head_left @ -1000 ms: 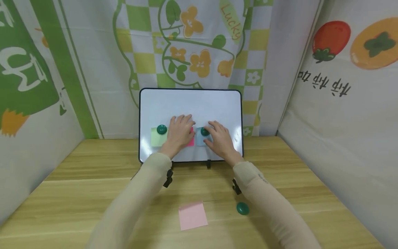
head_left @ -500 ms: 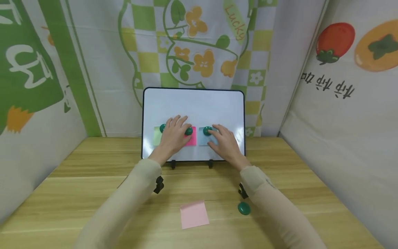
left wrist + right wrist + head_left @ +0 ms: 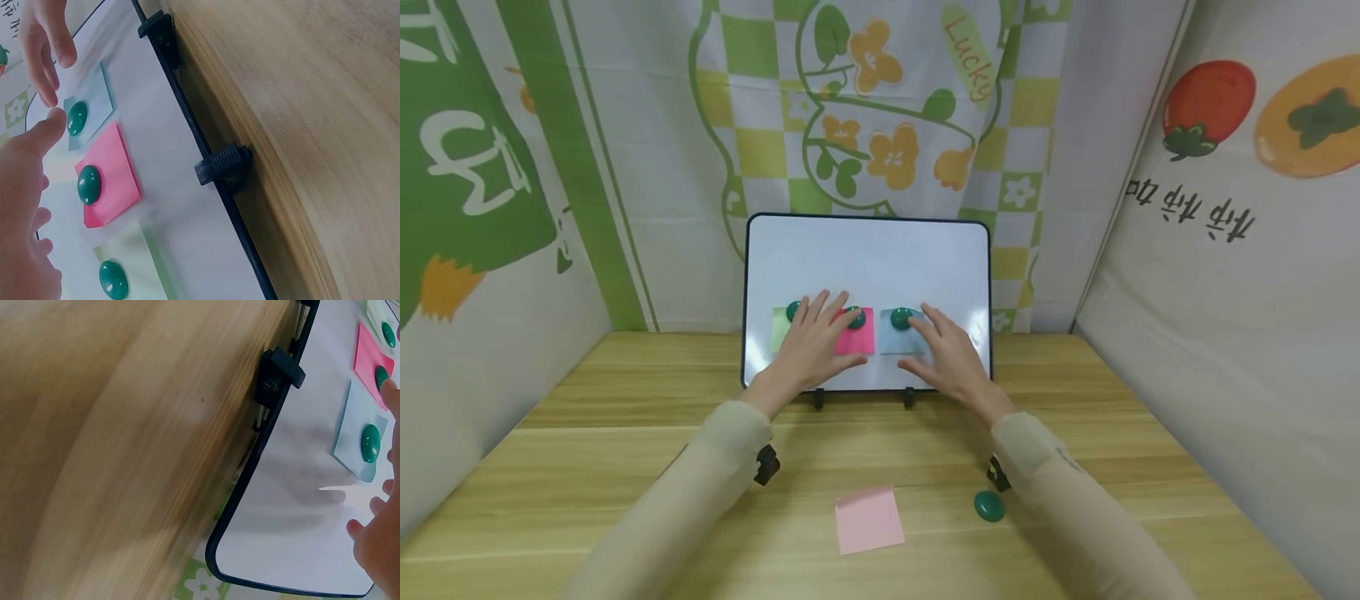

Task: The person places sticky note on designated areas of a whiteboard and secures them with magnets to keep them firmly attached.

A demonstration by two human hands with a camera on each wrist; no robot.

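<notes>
A whiteboard point(image 3: 865, 258) with a black frame stands upright at the back of the table. Three sticky notes hang on it in a row: a green note point(image 3: 139, 250), a pink note point(image 3: 119, 181) and a blue note point(image 3: 356, 434). Each bears a round green magnet, such as the one point(image 3: 370, 443) on the blue note. My left hand point(image 3: 808, 342) is spread before the green and pink notes, holding nothing and partly hiding the green one. Beside the blue note, my right hand point(image 3: 951, 350) has its fingers extended, one fingertip close to that magnet's edge.
Nearer me on the table point(image 3: 700, 508) lie a light pink sticky note point(image 3: 869, 522) and, right of it, a loose green magnet point(image 3: 989, 506). Black clips point(image 3: 224, 165) support the whiteboard's lower edge. Printed curtains point(image 3: 647, 167) enclose the back and sides.
My left hand has moved left and slightly down, its thumb spreading away from the pink note's magnet, which now shows. My right hand has drawn back a little from the blue note's magnet.
</notes>
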